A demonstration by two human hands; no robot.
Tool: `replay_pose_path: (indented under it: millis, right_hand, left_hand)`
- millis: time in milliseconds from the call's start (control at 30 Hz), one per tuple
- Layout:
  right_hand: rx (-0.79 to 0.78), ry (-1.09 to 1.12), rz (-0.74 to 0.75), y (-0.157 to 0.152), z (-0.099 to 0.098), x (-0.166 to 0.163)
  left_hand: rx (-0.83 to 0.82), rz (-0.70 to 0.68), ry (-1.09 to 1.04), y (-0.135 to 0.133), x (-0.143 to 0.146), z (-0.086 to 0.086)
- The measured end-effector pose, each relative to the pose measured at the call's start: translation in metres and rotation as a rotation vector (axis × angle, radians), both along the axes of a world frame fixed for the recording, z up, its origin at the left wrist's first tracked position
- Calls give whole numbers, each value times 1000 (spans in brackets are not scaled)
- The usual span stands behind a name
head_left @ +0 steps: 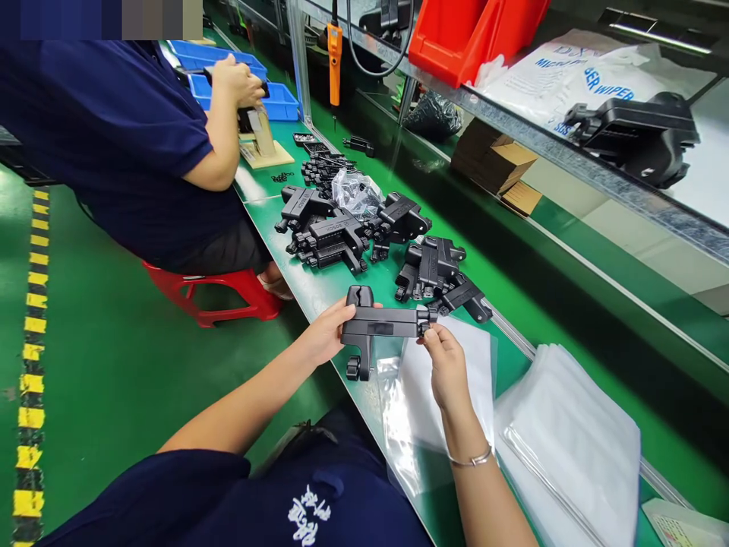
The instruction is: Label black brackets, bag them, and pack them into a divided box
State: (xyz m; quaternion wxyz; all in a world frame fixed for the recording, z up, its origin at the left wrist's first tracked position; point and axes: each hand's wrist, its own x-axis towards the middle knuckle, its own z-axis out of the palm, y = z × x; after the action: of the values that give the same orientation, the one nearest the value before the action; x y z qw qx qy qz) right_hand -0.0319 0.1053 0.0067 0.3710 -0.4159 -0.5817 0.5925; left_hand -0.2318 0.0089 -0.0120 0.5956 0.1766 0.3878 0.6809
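A black plastic clamp bracket (381, 323) is held up between my two hands, above the near edge of the green bench. My left hand (330, 331) grips its left end, thumb on top, near the upright jaw piece. At the bracket's right end, my right hand (444, 353) pinches the small knobs with thumb and fingers. Below lies a clear plastic bag (399, 418) with a white sheet (464, 357). Farther up the bench, similar black brackets (336, 235) are heaped, and a smaller pile (433, 266) of them sits closer to me.
A stack of clear plastic bags (575, 441) lies at the right. A co-worker (114, 137) sits at the left on a red stool (210, 292). An orange electric screwdriver (334, 64) hangs over the bench. The shelf (598, 159) holds a red bin (456, 45) and another bracket.
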Motion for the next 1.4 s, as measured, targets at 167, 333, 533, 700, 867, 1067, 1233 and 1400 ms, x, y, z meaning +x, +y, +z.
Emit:
replay_pose_path:
  millis: [167, 333, 533, 700, 867, 1067, 1233, 1400]
  right_hand:
    - [-90, 30, 37, 2, 0, 3]
    - [16, -37, 19, 0, 9, 6]
    - [33, -69, 57, -4, 18, 4]
    - [-113, -20, 55, 7, 1, 1]
    - [-451, 137, -32, 20, -22, -1]
    - [-602, 267, 69, 17, -30, -14]
    - [-590, 241, 129, 8, -34, -29]
    - [-603, 212, 106, 6, -38, -36]
  left_hand:
    - [22, -10, -37, 2, -2, -4]
    - [39, -16, -88, 4, 1, -8]
    - [43, -36, -111, -1, 1, -11]
    - [-15, -7, -89, 0, -2, 0]
    - [154, -74, -152, 9, 10, 23]
    - [368, -36, 107, 14, 32, 23]
    - [370, -38, 389, 10, 31, 24]
    - [362, -24, 472, 5, 29, 30]
